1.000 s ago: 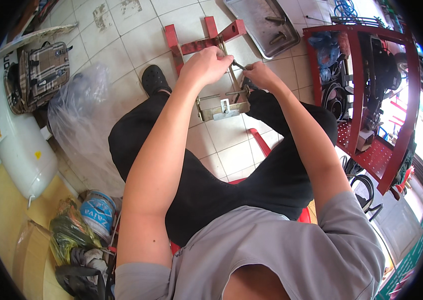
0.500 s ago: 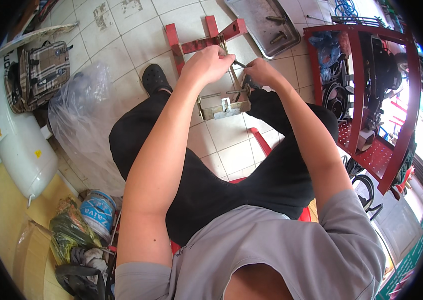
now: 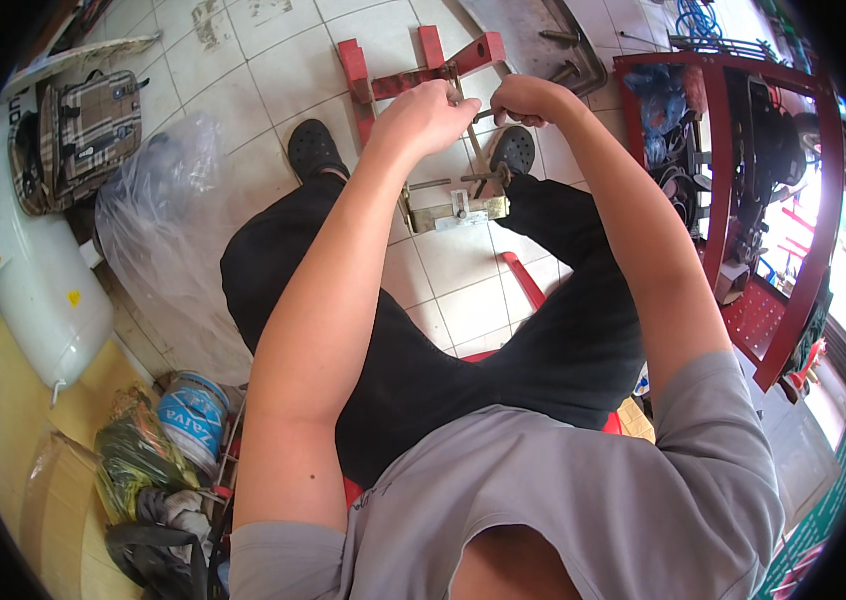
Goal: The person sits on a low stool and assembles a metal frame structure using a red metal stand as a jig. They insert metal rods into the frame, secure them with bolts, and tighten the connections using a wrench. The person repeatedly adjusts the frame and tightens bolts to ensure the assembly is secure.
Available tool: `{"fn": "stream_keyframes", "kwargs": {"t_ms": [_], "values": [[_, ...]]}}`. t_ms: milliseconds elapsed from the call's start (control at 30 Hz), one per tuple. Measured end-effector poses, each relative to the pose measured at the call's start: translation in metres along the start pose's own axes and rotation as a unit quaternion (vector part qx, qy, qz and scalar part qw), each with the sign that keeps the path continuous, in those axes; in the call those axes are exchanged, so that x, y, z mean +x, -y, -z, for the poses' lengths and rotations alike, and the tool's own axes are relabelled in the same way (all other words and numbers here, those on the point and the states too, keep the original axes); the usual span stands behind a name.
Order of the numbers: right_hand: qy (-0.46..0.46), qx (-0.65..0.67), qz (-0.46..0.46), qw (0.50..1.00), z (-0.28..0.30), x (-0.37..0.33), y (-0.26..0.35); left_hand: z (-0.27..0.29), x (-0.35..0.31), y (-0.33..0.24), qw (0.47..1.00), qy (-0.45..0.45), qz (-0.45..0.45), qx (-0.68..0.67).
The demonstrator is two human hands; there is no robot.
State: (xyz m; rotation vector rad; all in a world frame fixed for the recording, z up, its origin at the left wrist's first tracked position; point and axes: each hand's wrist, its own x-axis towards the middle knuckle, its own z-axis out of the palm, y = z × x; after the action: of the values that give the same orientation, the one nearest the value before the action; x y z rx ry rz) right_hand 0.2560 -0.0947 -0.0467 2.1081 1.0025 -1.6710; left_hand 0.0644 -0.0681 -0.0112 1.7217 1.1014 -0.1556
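Observation:
Out in front of me stands a red metal stand (image 3: 408, 83) with brass-coloured bars running toward me to a metal crosspiece (image 3: 458, 214). My left hand (image 3: 426, 118) is closed over the bars near the red end; what its fingers grip is hidden. A short, thin dark rod (image 3: 485, 114) shows between my two hands, its ends covered by fingers. Just to the right, my right hand (image 3: 535, 101) is curled, with its fingers bent down at the rod's right end. The rod's exact kind is too small to tell.
A grey metal tray (image 3: 533, 40) with dark bolt-like parts lies at the far right. Beyond my right arm stands a red rack (image 3: 713, 180) of cables and parts. To the left are clear plastic sheeting (image 3: 168, 220), a plaid bag (image 3: 93, 140) and a white tank (image 3: 43, 300).
My right hand has risen and turned over, its fingers now bending downward. The left hand stays near the same spot on the stand. My right shoe now shows fully.

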Motion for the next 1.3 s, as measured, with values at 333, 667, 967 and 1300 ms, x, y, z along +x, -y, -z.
{"fn": "stream_keyframes", "kwargs": {"t_ms": [333,667,967,1300], "values": [[-0.037,0.070,0.060,0.995,-0.017,0.007,-0.033,-0.003,0.002,0.000,1.000,0.005,-0.004,-0.001],[-0.041,0.138,0.043,0.989,-0.010,0.009,-0.019,-0.002,0.001,-0.001,1.000,0.000,0.004,0.014],[-0.120,0.205,0.089,0.967,-0.013,0.002,-0.018,0.000,0.001,0.000,1.000,0.011,0.014,0.019],[-0.163,0.195,0.168,0.953,-0.027,0.001,-0.034,0.002,-0.001,-0.003,0.999,0.024,0.019,0.014]]}}
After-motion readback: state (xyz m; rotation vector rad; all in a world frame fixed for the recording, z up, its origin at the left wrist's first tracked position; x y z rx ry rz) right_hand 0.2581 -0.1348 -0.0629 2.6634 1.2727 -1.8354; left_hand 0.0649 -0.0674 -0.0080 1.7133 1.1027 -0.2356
